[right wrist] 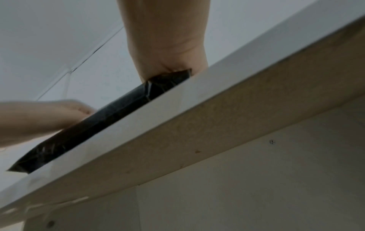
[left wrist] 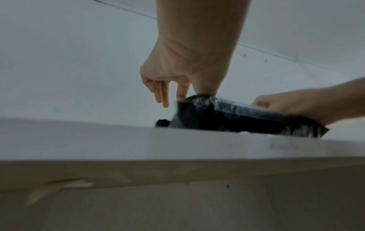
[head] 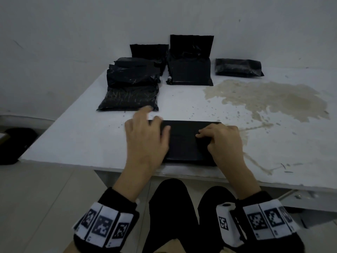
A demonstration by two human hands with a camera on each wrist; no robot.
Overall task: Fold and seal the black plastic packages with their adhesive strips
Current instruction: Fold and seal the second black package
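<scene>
A flat black plastic package lies at the near edge of the white table, straight in front of me. My left hand rests on its left end with the thumb on the plastic, the other fingers straight and lifted off. My right hand is on the right half, fingers bent, pinching a fold of the plastic between fingertips and thumb. In the left wrist view the left hand touches the top of the package. In the right wrist view the right hand presses on the package.
Several black packages sit at the back: a stack on the left, two with raised flaps against the wall, and a flat one at the right. A brownish stain covers the table's right side. A dark object lies left of the table.
</scene>
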